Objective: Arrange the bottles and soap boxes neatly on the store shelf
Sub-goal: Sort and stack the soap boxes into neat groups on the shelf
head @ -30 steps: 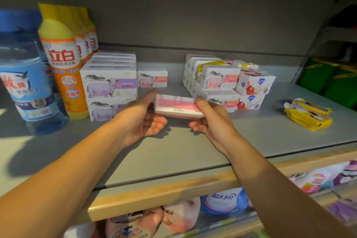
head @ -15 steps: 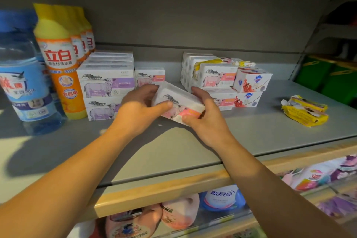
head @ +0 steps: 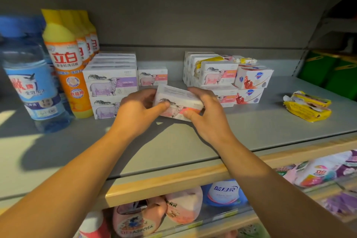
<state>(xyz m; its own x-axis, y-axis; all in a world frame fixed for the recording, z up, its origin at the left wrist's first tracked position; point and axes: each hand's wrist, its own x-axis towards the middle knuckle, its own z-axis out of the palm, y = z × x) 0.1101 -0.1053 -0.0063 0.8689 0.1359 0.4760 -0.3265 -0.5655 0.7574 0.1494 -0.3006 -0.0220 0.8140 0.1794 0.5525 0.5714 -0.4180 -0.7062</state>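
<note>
Left hand (head: 138, 110) and right hand (head: 207, 116) gripping pink sheep soap box (head: 178, 105) by ends, hovering tilted above shelf (head: 251, 131). Levelling box, sliding squarely before lone pink box (head: 152, 76).

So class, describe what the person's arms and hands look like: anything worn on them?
Both forearms are bare up to the frame's edge: no sleeves show. The left hand and right hand wear no gloves, and no watch, bracelet or ring is visible on them.

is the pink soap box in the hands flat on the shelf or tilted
Tilted. The pink soap box is held between the left hand and right hand, its top face leaning toward the camera, above the shelf.
</note>
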